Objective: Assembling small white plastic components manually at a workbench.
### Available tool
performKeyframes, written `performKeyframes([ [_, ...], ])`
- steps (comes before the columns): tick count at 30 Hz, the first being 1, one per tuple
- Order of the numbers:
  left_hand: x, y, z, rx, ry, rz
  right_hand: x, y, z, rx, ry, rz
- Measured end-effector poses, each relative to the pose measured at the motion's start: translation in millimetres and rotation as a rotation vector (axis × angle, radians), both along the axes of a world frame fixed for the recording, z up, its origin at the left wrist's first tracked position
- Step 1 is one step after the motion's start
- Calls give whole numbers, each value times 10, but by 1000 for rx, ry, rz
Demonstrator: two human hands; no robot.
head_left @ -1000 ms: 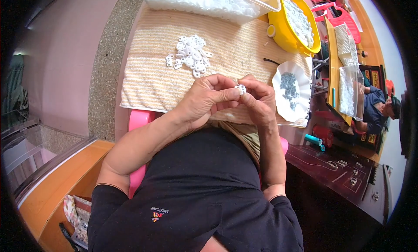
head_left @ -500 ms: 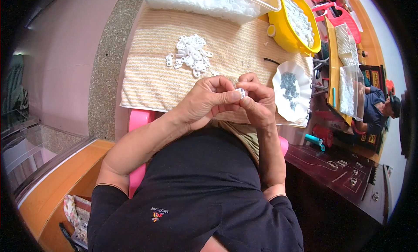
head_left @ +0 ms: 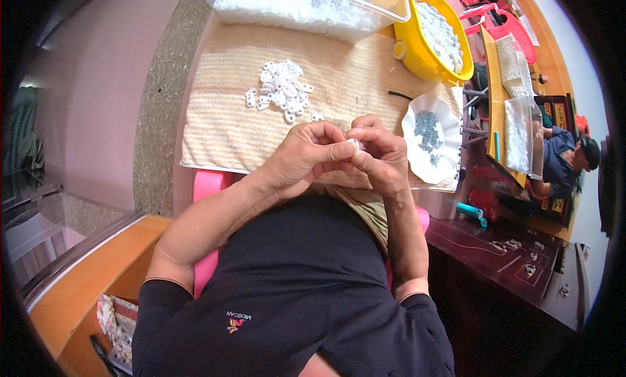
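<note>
Both hands together over the near edge of the table (head_left: 195, 71), just in front of the black-shirted chest. Left hand (head_left: 301, 157) curled, thumb and forefinger pinched on a small white piece (head_left: 353, 144); right hand (head_left: 381, 157) pressed against it from the other side, fingertips closed on the same piece. Only a sliver of the piece visible between the fingertips: white, glossy, rounded, plastic by the look of it; exact shape hidden by the fingers.

Beyond the hands, on a beige woven mat (head_left: 215, 126) covering the table, a loose pile of white pieces (head_left: 280, 93) of the same kind, short, blocky, some with holes, a few strays lying just beside the heap. To the right of the hands, a white scalloped dish (head_left: 417, 162) holding a scatter of small grey parts (head_left: 427, 129), close to the right hand but not touching it. At the far edge of the mat, a clear plastic bin (head_left: 385, 12) full of white pieces, and next to it a yellow basin (head_left: 424, 58) also filled with white pieces. A thin dark strip (head_left: 399, 95) on the mat between basin and dish.

Pink seat edge (head_left: 207, 185) under the left forearm. Off to the far right, another person in a blue top (head_left: 557, 159), well apart.
</note>
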State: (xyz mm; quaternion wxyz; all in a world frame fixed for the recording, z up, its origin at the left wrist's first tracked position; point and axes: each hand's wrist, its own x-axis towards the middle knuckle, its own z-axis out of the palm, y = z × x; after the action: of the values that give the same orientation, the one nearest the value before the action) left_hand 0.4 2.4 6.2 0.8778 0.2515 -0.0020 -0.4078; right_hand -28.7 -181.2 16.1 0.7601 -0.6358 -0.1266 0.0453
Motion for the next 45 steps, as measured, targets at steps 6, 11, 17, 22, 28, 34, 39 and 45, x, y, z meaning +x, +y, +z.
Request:
performKeyframes([
  [6,4,-8,-9,10,7,-45,-21,-40,63,-14,-3,-23],
  [11,-1,-17,20,42,85,-23,27,-141,242,-219,30,-213],
  [17,-10,-7,-8,88,24,-34,725,-738,829,-655,-224,-708],
  [22,6,-22,-6,91,10,-37,1111,-1163,772,-940,-309,-771],
  [28,-18,-16,34,109,14,-28,812,-700,434,-814,-246,-434],
  [34,-87,-22,97,234,-397,-154,546,-292,379,-973,-95,-214],
  [39,-136,-39,93,219,-428,-155,522,-248,298,-1058,-181,-150],
  [45,-129,-45,109,243,-425,-160,597,-176,176,-1204,-276,-194],
])
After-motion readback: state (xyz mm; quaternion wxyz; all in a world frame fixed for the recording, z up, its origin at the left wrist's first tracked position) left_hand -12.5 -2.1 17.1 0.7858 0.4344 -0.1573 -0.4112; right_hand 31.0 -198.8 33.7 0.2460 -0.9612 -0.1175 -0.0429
